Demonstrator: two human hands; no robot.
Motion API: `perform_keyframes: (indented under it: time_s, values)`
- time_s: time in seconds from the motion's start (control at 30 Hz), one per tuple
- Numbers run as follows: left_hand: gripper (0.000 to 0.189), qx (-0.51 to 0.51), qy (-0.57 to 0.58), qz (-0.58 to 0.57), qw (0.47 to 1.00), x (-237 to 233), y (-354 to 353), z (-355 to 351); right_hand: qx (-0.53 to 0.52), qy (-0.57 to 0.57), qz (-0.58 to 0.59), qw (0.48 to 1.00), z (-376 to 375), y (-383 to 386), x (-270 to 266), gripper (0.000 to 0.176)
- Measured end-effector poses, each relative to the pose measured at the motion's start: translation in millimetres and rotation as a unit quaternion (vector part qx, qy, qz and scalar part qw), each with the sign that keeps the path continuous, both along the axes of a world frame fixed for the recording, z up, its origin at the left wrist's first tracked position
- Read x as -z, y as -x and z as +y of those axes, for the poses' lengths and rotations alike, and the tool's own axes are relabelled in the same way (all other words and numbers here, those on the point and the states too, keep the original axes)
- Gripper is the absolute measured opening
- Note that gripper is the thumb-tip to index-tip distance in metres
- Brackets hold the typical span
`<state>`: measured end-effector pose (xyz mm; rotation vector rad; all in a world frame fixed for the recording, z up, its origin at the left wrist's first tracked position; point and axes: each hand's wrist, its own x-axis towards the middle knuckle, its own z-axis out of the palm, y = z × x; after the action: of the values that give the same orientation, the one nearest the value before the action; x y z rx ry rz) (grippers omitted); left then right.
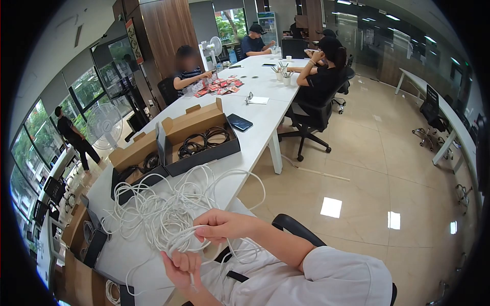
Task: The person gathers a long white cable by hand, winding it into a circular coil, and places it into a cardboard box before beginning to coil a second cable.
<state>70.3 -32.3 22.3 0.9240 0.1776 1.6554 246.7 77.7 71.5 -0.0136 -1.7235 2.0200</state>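
A large loose tangle of white cable (153,214) lies on the near end of the white table and hangs over its edge toward my lap. My right hand (224,225) is closed round several strands at the tangle's near side. Lower and to the left, my left hand (182,268) has its fingers curled round white cable too, with a strand running down past the wrist. Between the two hands the strands form a loose bundle. Part of the cable below my hands blends with my white shirt.
Beyond the tangle stand two open cardboard boxes, one (204,153) with coiled black cables, the other (135,168) also holding black cable. A dark tablet-like object (239,122) lies beside them. More boxes (84,237) stand at left. Several people sit farther along the table (255,84).
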Motion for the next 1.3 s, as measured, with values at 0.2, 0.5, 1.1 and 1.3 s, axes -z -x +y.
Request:
perform_keyframes:
  time_s: [0.2, 0.5, 1.1, 1.3]
  values:
    - [0.027, 0.094, 0.014, -0.119, 0.988, 18, -28, -9, -0.063, 0.113, 0.059, 0.99, 7, -1, 6, 0.035]
    - [0.022, 0.03, -0.093, 0.167, 0.981, 4, -12, -19, -0.072, -0.035, 0.022, 0.997, 2, -11, 4, 0.037]
    - [0.036, -0.34, 0.22, 0.156, 0.901, -18, -29, -22, -0.134, -0.004, -0.005, 0.991, -7, -14, 0, 0.032]
    - [0.033, -0.493, 0.14, 0.15, 0.846, -13, -6, -26, -0.02, -0.147, -0.032, 0.988, 3, 1, 16, 0.031]
